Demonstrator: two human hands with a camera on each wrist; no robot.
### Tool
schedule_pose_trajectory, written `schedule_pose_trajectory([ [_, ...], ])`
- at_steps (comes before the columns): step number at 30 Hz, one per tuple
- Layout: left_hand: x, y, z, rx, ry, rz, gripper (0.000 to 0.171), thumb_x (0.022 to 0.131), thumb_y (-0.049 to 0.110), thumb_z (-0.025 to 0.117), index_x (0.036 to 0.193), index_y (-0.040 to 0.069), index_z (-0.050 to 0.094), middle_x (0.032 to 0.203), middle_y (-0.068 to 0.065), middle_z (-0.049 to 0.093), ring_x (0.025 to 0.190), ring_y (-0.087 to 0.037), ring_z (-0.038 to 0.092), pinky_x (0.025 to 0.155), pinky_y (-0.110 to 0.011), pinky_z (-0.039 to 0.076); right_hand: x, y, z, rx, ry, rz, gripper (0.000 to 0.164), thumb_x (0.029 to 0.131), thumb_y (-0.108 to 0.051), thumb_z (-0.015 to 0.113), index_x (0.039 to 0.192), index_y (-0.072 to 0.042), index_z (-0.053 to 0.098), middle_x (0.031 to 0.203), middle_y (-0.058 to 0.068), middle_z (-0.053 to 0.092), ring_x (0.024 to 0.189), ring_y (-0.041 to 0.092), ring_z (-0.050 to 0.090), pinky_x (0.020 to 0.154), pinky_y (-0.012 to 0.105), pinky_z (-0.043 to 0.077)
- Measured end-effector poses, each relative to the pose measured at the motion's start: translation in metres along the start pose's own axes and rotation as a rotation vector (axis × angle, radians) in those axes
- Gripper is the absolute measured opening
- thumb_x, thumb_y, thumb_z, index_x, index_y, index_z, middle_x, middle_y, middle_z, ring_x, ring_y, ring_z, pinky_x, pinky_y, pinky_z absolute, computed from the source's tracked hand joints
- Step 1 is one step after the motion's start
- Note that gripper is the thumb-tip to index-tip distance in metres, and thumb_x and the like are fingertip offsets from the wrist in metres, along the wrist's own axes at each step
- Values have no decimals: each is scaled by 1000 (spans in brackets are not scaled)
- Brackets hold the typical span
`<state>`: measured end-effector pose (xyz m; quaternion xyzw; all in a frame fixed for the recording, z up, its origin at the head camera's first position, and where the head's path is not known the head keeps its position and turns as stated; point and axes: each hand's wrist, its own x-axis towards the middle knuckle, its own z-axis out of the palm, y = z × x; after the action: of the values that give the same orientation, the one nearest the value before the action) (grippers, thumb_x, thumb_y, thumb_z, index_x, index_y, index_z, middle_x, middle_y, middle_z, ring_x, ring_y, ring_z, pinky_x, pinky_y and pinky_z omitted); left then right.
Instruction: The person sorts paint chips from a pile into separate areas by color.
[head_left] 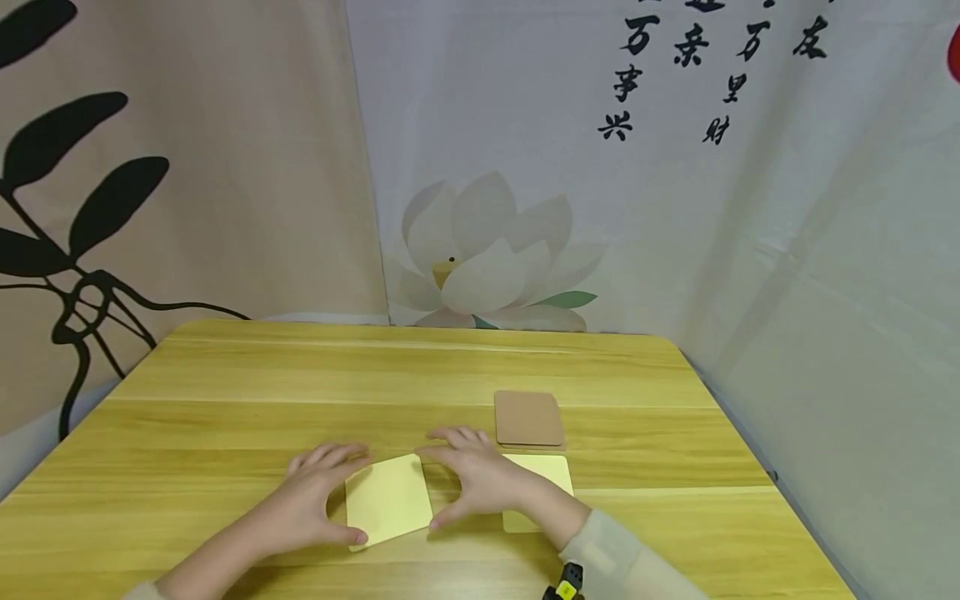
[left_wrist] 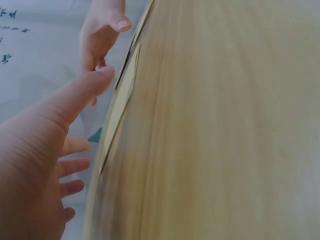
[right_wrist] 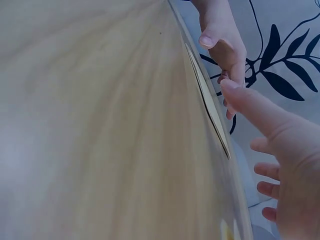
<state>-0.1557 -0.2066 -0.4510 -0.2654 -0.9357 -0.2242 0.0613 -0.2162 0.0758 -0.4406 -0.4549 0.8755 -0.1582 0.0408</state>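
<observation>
A pale yellow square card [head_left: 388, 502] lies slightly turned on the table between the two hands. At its left edge is my left hand [head_left: 311, 504], fingers spread, the thumb by the near left corner. My right hand [head_left: 480, 473] is at the card's right side, thumb near the lower right corner, fingers extended past the top corner. Beneath the right wrist another yellow square [head_left: 551, 468] is partly covered. Both wrist views show the card edge-on, a thin sliver [left_wrist: 119, 107], with fingers loosely spread; whether they touch it is hard to tell.
Brown squares [head_left: 528, 418], slightly offset in a stack, sit just behind the second yellow one. The wooden table [head_left: 300, 358] ends at a printed cloth backdrop [head_left: 480, 125]. A black and yellow object [head_left: 566, 583] is at the right sleeve.
</observation>
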Motion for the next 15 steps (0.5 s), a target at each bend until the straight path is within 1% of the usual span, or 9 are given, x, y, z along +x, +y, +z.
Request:
schedule_pose_trajectory([
  [4, -5, -1, -2, 35, 18, -10, 100, 59, 72, 72, 133, 7, 56, 137, -9, 49, 124, -35, 40, 89, -64, 26, 5, -3, 3, -5, -21, 3, 98, 67, -66, 73, 146, -20, 41, 152, 5, 29, 137, 21, 23, 105, 50, 26],
  [8, -10, -2, -2, 36, 9, -26, 104, 57, 74, 72, 133, 4, 56, 137, -9, 49, 125, -34, 39, 91, -64, 26, 8, -4, 5, -3, -41, 5, 98, 68, -65, 73, 147, -20, 39, 152, 4, 29, 137, 21, 24, 105, 52, 25],
  [11, -12, -2, -1, 31, -6, -38, 106, 56, 75, 72, 134, 4, 55, 138, -9, 49, 125, -34, 38, 91, -63, 25, 11, -4, 7, -7, -58, -2, 98, 68, -64, 73, 148, -18, 38, 152, 4, 28, 137, 21, 23, 106, 51, 25],
  [15, -14, -1, -1, 31, -17, -31, 107, 58, 75, 70, 134, 3, 54, 138, -12, 48, 125, -36, 38, 90, -65, 26, 14, -5, 8, -14, -80, -10, 98, 68, -62, 73, 148, -17, 37, 152, 4, 28, 137, 22, 23, 106, 48, 25],
])
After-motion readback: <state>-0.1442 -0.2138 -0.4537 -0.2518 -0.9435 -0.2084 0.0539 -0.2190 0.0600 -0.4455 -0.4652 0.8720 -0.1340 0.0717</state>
